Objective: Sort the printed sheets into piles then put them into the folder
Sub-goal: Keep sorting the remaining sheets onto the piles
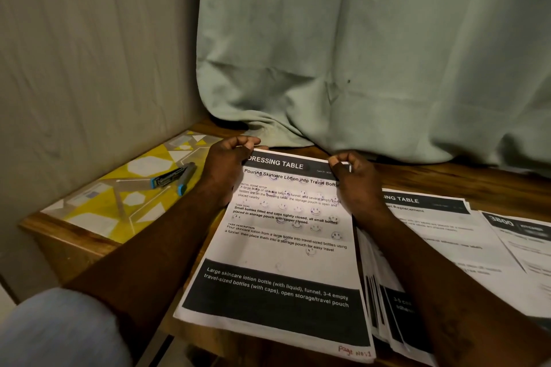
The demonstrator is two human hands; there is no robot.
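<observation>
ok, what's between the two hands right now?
Head view: only the top sheet, namely its dark "DRESSING TABLE" header band, lies between the left hand and the right hand. Each hand pinches a top corner of it. Nothing else lies there.

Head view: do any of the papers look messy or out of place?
Yes. The pile right of the front sheet is fanned out, edges staggered rather than squared. Faint smiley faces also show among that sheet's printed text.
</observation>
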